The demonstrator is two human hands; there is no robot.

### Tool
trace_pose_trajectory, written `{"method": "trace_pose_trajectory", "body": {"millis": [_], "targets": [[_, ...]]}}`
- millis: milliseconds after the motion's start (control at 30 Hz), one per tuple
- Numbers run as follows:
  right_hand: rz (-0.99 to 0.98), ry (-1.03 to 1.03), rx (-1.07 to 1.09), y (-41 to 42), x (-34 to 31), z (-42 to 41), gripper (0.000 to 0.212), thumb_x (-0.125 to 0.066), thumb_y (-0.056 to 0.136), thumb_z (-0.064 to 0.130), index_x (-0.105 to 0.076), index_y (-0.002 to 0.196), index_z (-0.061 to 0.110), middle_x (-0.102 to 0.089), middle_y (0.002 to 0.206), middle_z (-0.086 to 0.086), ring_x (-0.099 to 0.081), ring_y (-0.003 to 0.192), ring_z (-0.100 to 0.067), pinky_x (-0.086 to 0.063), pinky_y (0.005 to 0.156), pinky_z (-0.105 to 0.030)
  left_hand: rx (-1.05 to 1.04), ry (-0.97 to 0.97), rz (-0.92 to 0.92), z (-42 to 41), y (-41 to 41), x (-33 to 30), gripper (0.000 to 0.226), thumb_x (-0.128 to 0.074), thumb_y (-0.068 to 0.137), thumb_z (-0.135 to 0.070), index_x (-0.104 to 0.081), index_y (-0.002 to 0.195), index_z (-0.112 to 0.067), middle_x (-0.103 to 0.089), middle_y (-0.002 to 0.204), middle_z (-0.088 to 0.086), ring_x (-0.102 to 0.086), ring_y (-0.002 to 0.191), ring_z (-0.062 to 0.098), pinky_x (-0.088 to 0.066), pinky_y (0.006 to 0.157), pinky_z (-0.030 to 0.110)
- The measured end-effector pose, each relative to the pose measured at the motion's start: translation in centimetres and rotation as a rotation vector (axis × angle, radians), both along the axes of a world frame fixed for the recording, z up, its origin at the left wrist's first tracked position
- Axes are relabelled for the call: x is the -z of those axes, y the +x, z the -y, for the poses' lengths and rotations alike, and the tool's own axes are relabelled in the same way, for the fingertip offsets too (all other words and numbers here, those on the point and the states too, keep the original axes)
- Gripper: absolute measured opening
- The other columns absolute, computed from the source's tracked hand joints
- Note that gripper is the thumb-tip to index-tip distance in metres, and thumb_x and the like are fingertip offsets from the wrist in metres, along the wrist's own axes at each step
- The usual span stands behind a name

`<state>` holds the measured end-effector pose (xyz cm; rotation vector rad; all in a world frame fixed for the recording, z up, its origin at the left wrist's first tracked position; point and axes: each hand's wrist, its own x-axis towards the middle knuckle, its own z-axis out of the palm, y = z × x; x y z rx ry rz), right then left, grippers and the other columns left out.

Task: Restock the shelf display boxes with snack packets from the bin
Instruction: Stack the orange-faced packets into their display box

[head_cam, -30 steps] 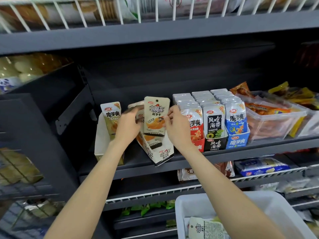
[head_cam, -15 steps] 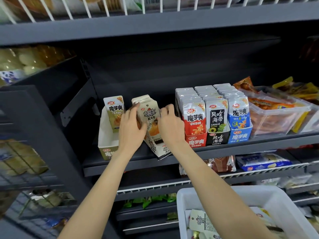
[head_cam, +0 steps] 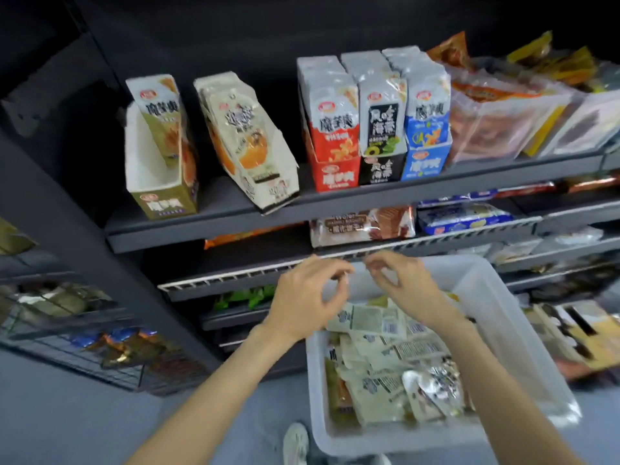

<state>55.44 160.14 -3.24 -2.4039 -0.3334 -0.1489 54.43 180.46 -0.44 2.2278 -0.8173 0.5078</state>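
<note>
A white bin (head_cam: 496, 317) low in the middle holds several loose snack packets (head_cam: 382, 360). My left hand (head_cam: 308, 298) and my right hand (head_cam: 406, 286) hover over the bin's far end with fingers loosely curled, holding nothing. On the dark shelf (head_cam: 235, 226) above stand the display boxes: an olive box (head_cam: 161, 193) with one packet standing in it, a tilted cream box (head_cam: 255, 152) with several packets, and full red (head_cam: 335, 172), black (head_cam: 380, 169) and blue (head_cam: 424, 162) boxes side by side.
Clear plastic tubs (head_cam: 503, 122) of orange and yellow snacks fill the shelf's right end. Lower shelves (head_cam: 369, 253) carry more packs. A wire basket rack (head_cam: 84, 333) juts out at lower left. My shoe (head_cam: 295, 444) shows on the grey floor beside the bin.
Both hands have left the cream box on the shelf and dropped down over the bin. The packet they held now sits in that box. The view tilted downward.
</note>
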Motion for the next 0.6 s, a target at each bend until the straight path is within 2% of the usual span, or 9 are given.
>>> {"method": "trace_pose_trajectory", "body": {"millis": [67,133,200,300,433,500,600], "targets": [[-0.161,-0.113,-0.006,-1.7,2.8,2.2,0.02,-0.058,0.09,0.015,-0.064,0.108,0.02,-0.068,0.103,0.004,-0.064,0.095,-0.014,-0.051,0.086,-0.036,0.031,0.234,-0.253,1.9,-0.8,2.4,0.026,-0.051,0.091,-0.027,-0.064,0.112,-0.021,-0.066,0.108,-0.007,-0.054,0.103,0.01,-0.042,0.083,0.024],[-0.267,-0.287,-0.005,-3.1,4.5,3.4,0.024,-0.056,0.091,0.023,-0.061,0.115,0.026,-0.065,0.113,0.005,-0.06,0.104,-0.016,-0.048,0.09,-0.04,0.062,0.411,-0.432,3.5,-1.2,4.9,0.035,-0.054,0.091,-0.029,-0.055,0.126,-0.025,-0.058,0.124,-0.006,-0.048,0.117,0.014,-0.041,0.089,0.028],[-0.34,-0.391,-0.021,-4.2,5.4,4.1,0.033,-0.056,0.092,0.03,-0.055,0.124,0.025,-0.059,0.124,0.005,-0.053,0.115,-0.016,-0.044,0.095,-0.035,0.072,0.518,-0.527,4.7,-1.1,6.7,0.046,-0.058,0.09,-0.027,-0.047,0.135,-0.023,-0.051,0.134,-0.003,-0.042,0.124,0.016,-0.039,0.095,0.031],[-0.39,-0.441,-0.082,-5.4,6.1,4.3,0.053,-0.062,0.087,0.037,-0.044,0.135,0.023,-0.048,0.137,0.004,-0.048,0.122,-0.016,-0.04,0.1,-0.033,0.027,0.624,-0.635,5.9,-0.1,8.9,0.059,-0.06,0.089,-0.022,-0.035,0.143,-0.018,-0.042,0.142,0.004,-0.036,0.131,0.021,-0.036,0.103,0.034],[-0.404,-0.347,-0.014,-6.3,7.0,4.2,0.066,-0.07,0.081,0.04,-0.037,0.135,0.02,-0.039,0.139,0.001,-0.056,0.107,-0.018,-0.043,0.09,-0.031,0.08,0.767,-0.729,6.5,1.3,10.4,0.07,-0.056,0.091,-0.027,-0.018,0.15,-0.019,-0.031,0.15,0.005,-0.033,0.135,0.024,-0.037,0.106,0.038],[-0.393,-0.372,0.046,-6.2,7.2,4.2,0.071,-0.072,0.077,0.046,-0.035,0.132,0.02,-0.036,0.138,-0.002,-0.058,0.099,-0.019,-0.045,0.083,-0.029,0.085,0.783,-0.707,6.3,1.7,10.9,0.066,-0.053,0.093,-0.033,-0.021,0.149,-0.022,-0.036,0.149,0.004,-0.038,0.133,0.023,-0.038,0.105,0.038],[-0.366,-0.536,0.054,-6.1,7.1,4.3,0.07,-0.068,0.076,0.054,-0.036,0.129,0.02,-0.047,0.127,-0.003,-0.056,0.104,-0.019,-0.047,0.08,-0.028,0.1,0.864,-0.617,6.0,1.9,11.4,0.06,-0.047,0.095,-0.045,-0.026,0.148,-0.024,-0.05,0.137,0.007,-0.05,0.121,0.025,-0.044,0.097,0.04]]}}
